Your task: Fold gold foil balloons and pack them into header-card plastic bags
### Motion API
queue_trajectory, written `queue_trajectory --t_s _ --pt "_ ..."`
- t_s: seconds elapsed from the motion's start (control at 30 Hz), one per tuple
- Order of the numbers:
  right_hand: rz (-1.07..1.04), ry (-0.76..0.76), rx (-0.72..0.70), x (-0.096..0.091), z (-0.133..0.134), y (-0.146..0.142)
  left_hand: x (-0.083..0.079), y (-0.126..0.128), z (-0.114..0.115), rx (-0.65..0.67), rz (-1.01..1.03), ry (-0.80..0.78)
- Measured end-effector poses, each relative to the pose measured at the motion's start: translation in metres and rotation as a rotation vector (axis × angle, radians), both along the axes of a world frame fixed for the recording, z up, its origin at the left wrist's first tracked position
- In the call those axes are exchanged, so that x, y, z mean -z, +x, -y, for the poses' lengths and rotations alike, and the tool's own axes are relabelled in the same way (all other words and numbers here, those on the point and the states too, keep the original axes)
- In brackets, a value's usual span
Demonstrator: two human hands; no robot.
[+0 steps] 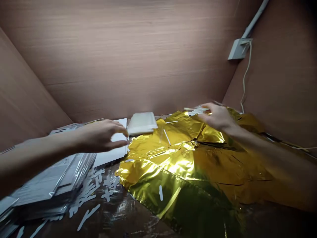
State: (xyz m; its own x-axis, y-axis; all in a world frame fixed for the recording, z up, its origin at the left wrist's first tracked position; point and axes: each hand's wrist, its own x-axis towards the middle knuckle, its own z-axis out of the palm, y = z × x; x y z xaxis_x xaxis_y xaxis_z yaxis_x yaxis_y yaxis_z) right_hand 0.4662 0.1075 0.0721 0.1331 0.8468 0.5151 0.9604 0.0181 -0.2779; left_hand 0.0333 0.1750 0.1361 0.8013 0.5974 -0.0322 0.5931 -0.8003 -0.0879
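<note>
Far L: **stack of flat packs** (49, 175) in clear bags, piled on a dark glossy **table** (128, 218), partly under the L forearm. Loose **white strips** (86, 195) lie scattered on the table just R of the stack, some in a tangled heap, others separate, approx pointing diff ways.

**L hand** (101, 135) hovers above the stack, half open, fingers curved, thumb apart from them, nothing visible in its grip. Fingertips are right by the edge of a **white card** (115, 155); can't tell if touching.

Just R of those fingertips sits a folded **white packet** (142, 123), at the far edge of a big crumpled sheet of **gold foil** (168, 158), which covers most of the table's mid & R side. Two thin **white sticks** (167, 137) rest on the foil near the packet, w/ one more **white piece** (160, 192) lower down, nearer the foil's front edge.

**R hand** (216, 117) is over the foil's far edge, fingers loosely curled, w/ a small **bundle of white strips** (196, 110) at the fingertips. Can't tell if it's actually gripped, looks pinched at most.

Behind all this: brown **wall** (123, 49). Upper R, a white **wall box** (239, 49) w/ a thin **cable** (245, 76) hanging down.
</note>
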Motion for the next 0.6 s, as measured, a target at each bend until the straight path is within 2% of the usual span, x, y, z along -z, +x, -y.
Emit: queue_trajectory --t_s 0.07,0.13,0.23,0.33,0.43,0.53,0.6 --pt "0.030 -0.112 -0.071 0.010 -0.004 -0.012 0.017 0.036 0.010 0.052 -0.018 -0.008" --pt "0.054 -0.192 -0.117 0.017 -0.012 -0.024 0.035 0.065 0.014 0.030 -0.003 -0.025" --pt "0.046 -0.198 -0.108 0.011 -0.025 -0.025 0.057 0.089 0.014 0.014 -0.017 -0.035" --pt "-0.038 -0.140 -0.107 -0.014 -0.029 0.005 0.067 0.088 0.020 0.022 -0.019 -0.023" --pt "-0.139 0.000 -0.047 -0.037 -0.022 0.047 0.068 0.071 0.033 0.005 -0.002 0.003" --pt "-0.172 0.110 0.058 -0.045 -0.015 0.076 0.068 0.052 0.046 0.002 0.029 -0.061" --pt "-0.197 0.183 0.141 -0.043 -0.012 0.080 0.070 0.044 0.053 0.059 0.075 -0.177"
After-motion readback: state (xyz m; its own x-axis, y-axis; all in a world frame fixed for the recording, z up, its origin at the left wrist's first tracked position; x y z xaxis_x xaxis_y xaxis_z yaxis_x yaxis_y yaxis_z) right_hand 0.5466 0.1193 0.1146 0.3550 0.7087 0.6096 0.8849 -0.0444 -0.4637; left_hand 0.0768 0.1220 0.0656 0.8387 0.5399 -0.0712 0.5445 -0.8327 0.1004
